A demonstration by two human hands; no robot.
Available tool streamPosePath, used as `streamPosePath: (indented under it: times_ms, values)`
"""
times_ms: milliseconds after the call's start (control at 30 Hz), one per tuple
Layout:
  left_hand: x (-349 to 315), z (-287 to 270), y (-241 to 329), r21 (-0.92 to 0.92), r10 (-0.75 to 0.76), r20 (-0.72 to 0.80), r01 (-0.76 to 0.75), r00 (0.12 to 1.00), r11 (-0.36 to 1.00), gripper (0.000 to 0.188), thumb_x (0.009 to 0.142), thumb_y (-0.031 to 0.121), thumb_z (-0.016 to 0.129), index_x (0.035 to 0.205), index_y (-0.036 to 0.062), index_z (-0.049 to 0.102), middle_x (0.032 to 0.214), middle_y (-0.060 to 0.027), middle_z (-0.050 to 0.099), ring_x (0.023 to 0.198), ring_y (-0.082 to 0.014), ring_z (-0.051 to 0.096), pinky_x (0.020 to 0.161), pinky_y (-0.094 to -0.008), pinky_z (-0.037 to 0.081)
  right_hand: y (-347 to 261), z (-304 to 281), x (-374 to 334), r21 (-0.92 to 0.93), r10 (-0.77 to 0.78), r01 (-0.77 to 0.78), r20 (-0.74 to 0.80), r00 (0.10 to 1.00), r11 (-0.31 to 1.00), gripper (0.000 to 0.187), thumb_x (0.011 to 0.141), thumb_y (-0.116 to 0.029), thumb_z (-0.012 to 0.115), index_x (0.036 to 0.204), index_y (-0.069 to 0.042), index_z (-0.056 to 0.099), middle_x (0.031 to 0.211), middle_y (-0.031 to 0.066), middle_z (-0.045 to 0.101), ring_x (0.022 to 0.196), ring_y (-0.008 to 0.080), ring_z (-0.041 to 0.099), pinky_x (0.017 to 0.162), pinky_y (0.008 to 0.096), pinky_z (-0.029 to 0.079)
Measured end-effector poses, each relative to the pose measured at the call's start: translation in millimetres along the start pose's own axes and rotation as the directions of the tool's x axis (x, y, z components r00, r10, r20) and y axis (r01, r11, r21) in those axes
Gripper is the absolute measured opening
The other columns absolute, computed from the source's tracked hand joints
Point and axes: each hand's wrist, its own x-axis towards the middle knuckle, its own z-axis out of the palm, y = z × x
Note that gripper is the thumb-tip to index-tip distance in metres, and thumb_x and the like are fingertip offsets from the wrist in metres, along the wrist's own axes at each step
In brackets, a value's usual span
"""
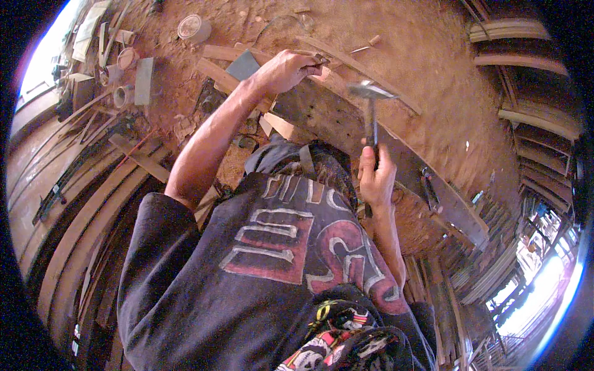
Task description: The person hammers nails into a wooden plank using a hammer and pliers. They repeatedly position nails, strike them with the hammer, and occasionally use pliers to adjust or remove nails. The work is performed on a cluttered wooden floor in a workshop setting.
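Note:
My right hand (378, 173) is wrapped round the dark handle of a hammer (372, 120), its metal head raised above the bench and slightly blurred. My left hand (286, 72) reaches over the far left end of a dark wooden bench (337, 120). Its fingers are pinched together on a small dark piece that I cannot make out, close to a strip of wood (334, 79) along the bench's far edge. A gap separates the hammer head from my left hand.
A dark-handled tool (429, 188) lies on the bench's right part. On the dirt floor are a thin tool with a wooden handle (369, 44), a bucket (194, 28) and a grey block (144, 81). Long boards (99, 247) are stacked at left, more timber (526, 117) at right.

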Motion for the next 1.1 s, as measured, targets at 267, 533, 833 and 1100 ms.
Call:
streamPosePath:
  times_ms: [267, 533, 833, 1100]
  values:
    - [25.8, -19.7, 18.5, -0.017, 0.041, 0.303, -0.038, 0.952, 0.999, 0.022, 0.091, 0.019, 0.061, 0.103, 0.0038, 0.072, 0.098, -0.0171, 0.071, 0.094, -0.0342, 0.068, 0.085, -0.0405, 0.053, -12.4, 25.2, 44.0, -0.413, -0.197, 0.183, 0.007, 0.98, 0.892, 0.033, 0.101, -0.029, 0.053, 0.113, 0.001, 0.057, 0.077, 0.0135, 0.066, 0.068, 0.0291, 0.066, 0.06, 0.0392, 0.053]
    - [32.8, -30.3, 40.7, 0.035, -0.139, 0.386, 0.136, 0.912, 0.99, 0.023, 0.09, 0.018, 0.062, 0.105, 0.0029, 0.07, 0.099, -0.0167, 0.071, 0.098, -0.0338, 0.068, 0.087, -0.0401, 0.052, -26.4, 24.2, 27.6, 0.235, -0.15, 0.215, -0.267, 0.952, 0.948, 0.028, 0.102, -0.03, 0.054, 0.111, -0.004, 0.054, 0.068, 0.0018, 0.052, 0.052, 0.0116, 0.047, 0.046, 0.0249, 0.038]
    - [32.1, -22.1, 25.6, 0.027, -0.049, 0.368, 0.041, 0.928, 0.999, 0.019, 0.089, 0.017, 0.062, 0.101, 0.0031, 0.068, 0.093, -0.0153, 0.071, 0.09, -0.0327, 0.068, 0.079, -0.0412, 0.053, -35.9, 16.5, 26.2, 0.035, -0.172, 0.188, -0.27, 0.948, 0.982, 0.028, 0.101, -0.025, 0.05, 0.109, 0.002, 0.055, 0.081, 0.0196, 0.066, 0.069, 0.0385, 0.067, 0.059, 0.0433, 0.052]
    - [53.6, 3.9, -14.0, 0.0, 0.187, 0.374, -0.202, 0.908, 0.979, 0.021, 0.088, 0.021, 0.065, 0.102, 0.0058, 0.067, 0.087, -0.0154, 0.069, 0.083, -0.034, 0.068, 0.073, -0.0433, 0.052, 22.2, 9.1, 31.4, 0.008, 0.121, -0.121, -0.072, 0.99, 0.993, 0.037, 0.103, -0.041, 0.05, 0.099, -0.004, 0.054, 0.067, 0.006, 0.053, 0.053, 0.0177, 0.052, 0.046, 0.0322, 0.042]
